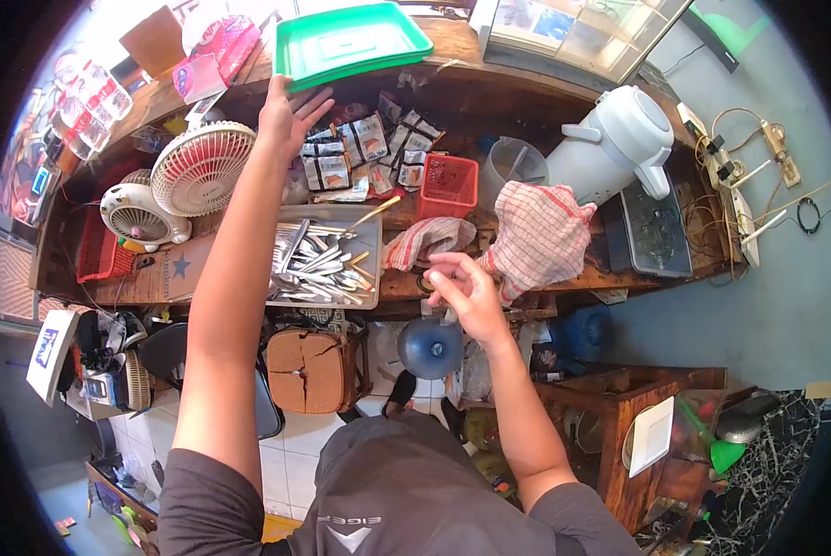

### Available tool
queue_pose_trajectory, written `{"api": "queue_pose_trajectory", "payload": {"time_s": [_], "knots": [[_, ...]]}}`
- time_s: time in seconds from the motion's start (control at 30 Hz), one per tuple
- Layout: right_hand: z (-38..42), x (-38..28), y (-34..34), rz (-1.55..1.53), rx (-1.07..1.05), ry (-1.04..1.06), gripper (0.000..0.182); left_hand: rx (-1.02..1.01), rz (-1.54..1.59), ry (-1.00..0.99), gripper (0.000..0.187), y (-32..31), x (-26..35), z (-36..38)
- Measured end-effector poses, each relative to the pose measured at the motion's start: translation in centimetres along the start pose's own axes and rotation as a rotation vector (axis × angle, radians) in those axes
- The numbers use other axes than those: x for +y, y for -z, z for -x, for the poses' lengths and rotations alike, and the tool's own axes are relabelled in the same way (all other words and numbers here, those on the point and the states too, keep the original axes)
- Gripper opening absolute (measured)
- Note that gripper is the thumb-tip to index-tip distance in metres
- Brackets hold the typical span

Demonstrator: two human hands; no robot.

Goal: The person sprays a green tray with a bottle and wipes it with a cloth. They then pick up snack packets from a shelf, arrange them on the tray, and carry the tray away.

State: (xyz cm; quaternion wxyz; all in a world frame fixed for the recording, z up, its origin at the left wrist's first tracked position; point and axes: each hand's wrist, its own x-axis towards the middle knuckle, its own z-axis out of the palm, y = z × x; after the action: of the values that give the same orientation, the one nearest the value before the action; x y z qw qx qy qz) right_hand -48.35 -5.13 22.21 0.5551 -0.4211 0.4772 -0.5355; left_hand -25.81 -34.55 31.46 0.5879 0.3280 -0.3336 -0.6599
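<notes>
A green plastic tray sits on the upper ledge of the wooden counter. At its near left corner is my left hand, fingers spread, one fingertip at or just touching the rim. My right hand hovers at the counter's front edge with fingers loosely bent and apart, holding nothing I can see. Just behind it lie a crumpled red-checked cloth and a larger checked cloth. Between my arms, a grey bin holds a heap of spoons and other cutlery.
Black-and-white packets, a red basket and a clear pitcher stand along the shelf. A large white thermos is at right, fans at left. Below are a stool and a blue water jug.
</notes>
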Motion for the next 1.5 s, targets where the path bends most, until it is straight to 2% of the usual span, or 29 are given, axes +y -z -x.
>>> {"api": "queue_pose_trajectory", "payload": {"time_s": [0.1, 0.13, 0.2, 0.27, 0.33, 0.43, 0.47, 0.53, 0.6, 0.63, 0.67, 0.73, 0.8, 0.93, 1.0, 1.03, 1.1, 1.13, 1.2, 1.23, 1.27, 1.3, 1.33, 1.4, 1.43, 1.5], "knots": [[-0.1, -0.8, -0.2, -0.044, -0.008, 0.003, 0.033, -0.027, 0.022, -0.075, 0.043, -0.4, -0.1, 3.4], [-0.1, -1.0, -0.2, -0.071, -0.008, -0.013, 0.033, -0.056, 0.048, -0.063, 0.048, -0.5, -0.1, 4.9], [-0.2, -1.5, -0.4, -0.1, 0.009, 0.063, 0.035, -0.128, 0.025, -0.048, 0.045, 0.1, 0.0, 8.4], [0.0, -2.9, -1.0, -0.157, 0.045, 0.11, 0.039, -0.104, 0.007, -0.022, 0.044, 0.9, 0.2, 13.2], [0.6, -3.6, -1.1, -0.235, -0.029, 0.179, 0.061, -0.118, -0.017, 0.054, 0.046, 1.9, 1.0, 18.3], [1.9, -3.2, -1.5, -0.393, -0.174, 0.308, 0.078, -0.184, -0.033, 0.176, 0.05, 7.8, 0.2, 23.9], [2.7, -4.0, -2.8, -0.411, -0.065, 0.301, 0.089, -0.189, -0.043, 0.246, 0.053, 10.0, -0.2, 25.7], [4.9, -2.4, -3.1, -0.382, 0.0, 0.292, 0.099, -0.208, -0.103, 0.405, 0.063, 11.8, 1.2, 29.6], [7.7, -1.9, -3.8, -0.196, -0.05, 0.186, 0.108, -0.203, -0.142, 0.456, 0.07, 15.1, 1.7, 33.0], [9.1, -1.5, -4.5, -0.234, -0.081, 0.084, 0.104, -0.242, -0.222, 0.49, 0.071, 17.6, 1.8, 34.7], [9.9, -1.1, -5.9, -0.244, -0.091, 0.069, 0.104, -0.287, -0.306, 0.52, 0.072, 20.3, 1.9, 36.2], [11.2, -0.4, -8.9, -0.011, -0.206, -0.08, 0.091, -0.352, -0.289, 0.681, 0.067, 26.2, 1.5, 38.8], [11.8, 1.5, -13.0, 0.094, -0.284, -0.144, 0.074, -0.365, -0.358, 0.764, 0.066, 31.6, 1.4, 41.2], [13.5, 13.9, -19.0, 0.086, -0.308, -0.497, 0.065, -0.296, -0.444, 0.853, 0.058, 41.0, 0.0, 44.3], [14.6, 22.8, -20.5, 0.169, -0.295, -0.561, 0.07, 0.007, -0.561, 0.824, 0.044, 44.8, -1.9, 45.4], [14.9, 27.6, -21.1, 0.173, -0.284, -0.571, 0.07, 0.0, -0.554, 0.835, 0.044, 46.6, -3.3, 45.3], [16.3, 34.4, -22.1, 0.539, -0.063, -0.556, 0.075, -0.062, -0.801, 0.687, 0.037, 50.6, -7.1, 45.1], [16.6, 33.9, -22.6, 0.688, 0.013, -0.686, 0.082, -0.085, -0.806, 0.704, 0.037, 53.3, -10.2, 45.5], [18.9, 34.2, -23.0, 0.731, 0.205, -0.644, 0.084, 0.043, -0.716, 0.741, 0.041, 57.8, -15.7, 45.2], [20.1, 32.3, -23.6, 0.556, 0.265, -0.69, 0.078, 0.01, -0.721, 0.757, 0.041, 57.7, -15.7, 44.6], [21.6, 31.6, -23.4, 0.554, 0.297, -0.702, 0.078, 0.048, -0.75, 0.771, 0.042, 57.3, -16.2, 43.8], [23.8, 30.6, -22.9, 0.568, 0.214, -0.661, 0.076, 0.081, -0.776, 0.78, 0.044, 56.6, -16.9, 43.2], [26.2, 29.9, -22.1, 0.585, 0.129, -0.62, 0.075, 0.048, -0.767, 0.792, 0.044, 58.0, -18.7, 43.2], [30.7, 28.6, -20.9, 0.683, 0.144, -0.635, 0.068, 0.187, -0.613, 0.858, 0.049, 60.6, -21.7, 42.6], [32.8, 28.1, -20.5, 0.687, 0.165, -0.636, 0.068, 0.166, -0.61, 0.862, 0.049, 60.2, -21.9, 42.2], [36.4, 27.4, -20.1, 0.625, 0.339, -0.738, 0.059, 0.186, -0.843, 0.928, 0.053, 59.4, -21.3, 41.6]]}}
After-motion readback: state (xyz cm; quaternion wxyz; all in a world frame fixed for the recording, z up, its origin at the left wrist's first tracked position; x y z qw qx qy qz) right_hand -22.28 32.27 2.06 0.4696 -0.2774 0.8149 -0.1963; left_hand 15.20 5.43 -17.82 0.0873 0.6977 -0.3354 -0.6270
